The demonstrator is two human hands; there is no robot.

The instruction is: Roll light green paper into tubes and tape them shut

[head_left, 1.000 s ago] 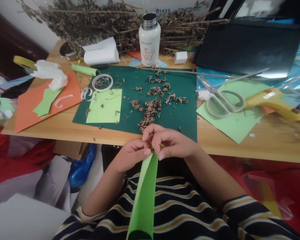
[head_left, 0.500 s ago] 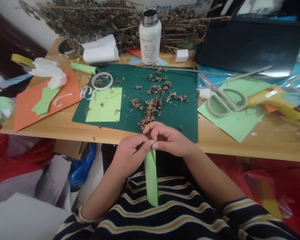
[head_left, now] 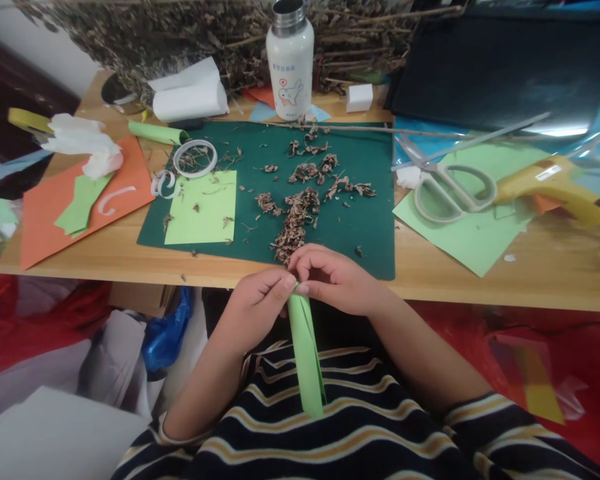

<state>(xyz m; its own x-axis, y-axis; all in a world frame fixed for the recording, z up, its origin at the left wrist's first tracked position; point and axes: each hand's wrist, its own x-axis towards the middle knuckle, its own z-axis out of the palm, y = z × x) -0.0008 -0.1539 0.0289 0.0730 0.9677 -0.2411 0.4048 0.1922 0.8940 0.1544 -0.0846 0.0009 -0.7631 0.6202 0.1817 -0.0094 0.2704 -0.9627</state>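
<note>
A rolled sheet of green paper (head_left: 306, 353) hangs from my fingers over my lap, its lower end against the striped shirt. My left hand (head_left: 257, 303) pinches the roll's top edge between thumb and fingers. My right hand (head_left: 337, 280) meets it there, thumb and curled fingertips closed on the same top end. What lies between the fingertips is partly hidden. Just beyond the hands, crumpled dried leaves (head_left: 295, 227) lie in a heap on the dark green cutting mat (head_left: 365, 247). A flat light green sheet (head_left: 205, 217) with leaf bits rests on the mat's left side.
Scissors (head_left: 437, 190) and a yellow glue gun (head_left: 555, 183) lie at right on green paper (head_left: 475, 250). A white bottle (head_left: 291, 73) without a lid stands at the back. A tape roll (head_left: 195, 159), a green paper tube (head_left: 155, 132) and orange paper (head_left: 40, 220) are at left.
The roll's lower end has swung slightly right, and its overlapping edge shows more. Both hands still pinch its top, a little further left. The camera view has shifted slightly.
</note>
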